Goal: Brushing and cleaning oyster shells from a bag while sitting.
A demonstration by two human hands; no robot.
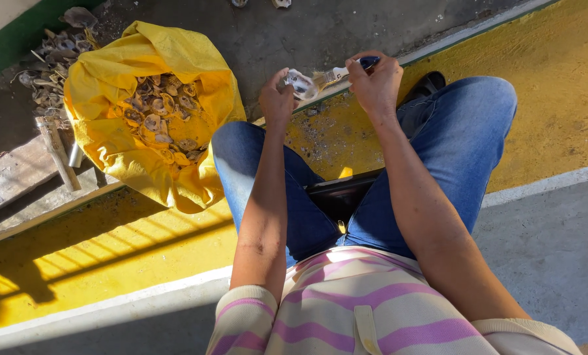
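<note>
My left hand [277, 98] grips a pale oyster shell [300, 83] out in front of my knees. My right hand [376, 82] holds a small knife [340, 74] with a light handle, its tip against the shell. Both hands hover above the edge between grey concrete and the yellow painted strip. I sit with my legs in blue jeans [465, 131] spread apart, and a striped pink and cream shirt shows at the bottom.
An open yellow sack [110, 138] full of oyster shells [165, 112] lies at my left. Behind it is a pile of dark empty shells [50, 59]. A hammer-like tool [57, 154] lies beside the sack. A dark shoe [425, 85] is past my right knee.
</note>
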